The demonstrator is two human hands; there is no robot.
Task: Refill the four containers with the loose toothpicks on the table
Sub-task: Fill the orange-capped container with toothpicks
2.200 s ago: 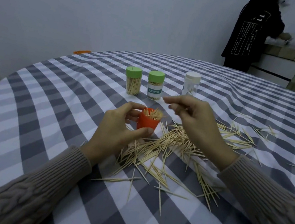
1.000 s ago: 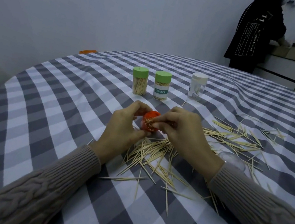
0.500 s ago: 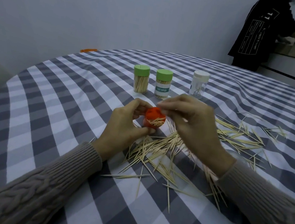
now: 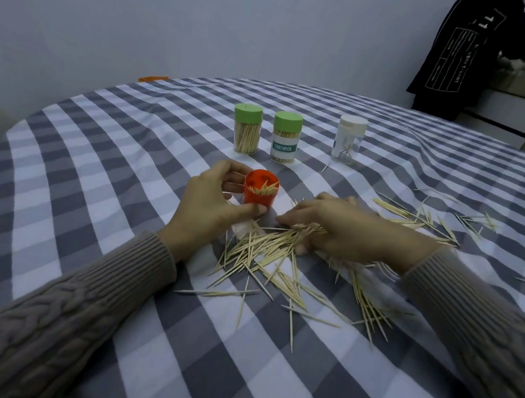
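- toothpicks lie loose on the checked cloth, the thickest heap just in front of the person, a thinner scatter off to the right.
- right hand lies low on the heap, fingers curled down over the sticks as if gathering a bunch; how many it pinches cannot be told.
- left hand holds the orange pot between thumb and fingers, mouth open, a few tips poking over the rim.
- risk: the pot looks fairly full, so a thick bunch could jam at the mouth or spill back out.
- risk: a crossed, uneven bunch would likely catch on the rim; sticks need lining up first.
- risk: sweeping the hand could push sticks further off, and the points can prick.
- the sticks look pale, thin, pointed at the ends, light and quick to roll.
- two green-lid jars look full; the white-lid jar holds only a few.
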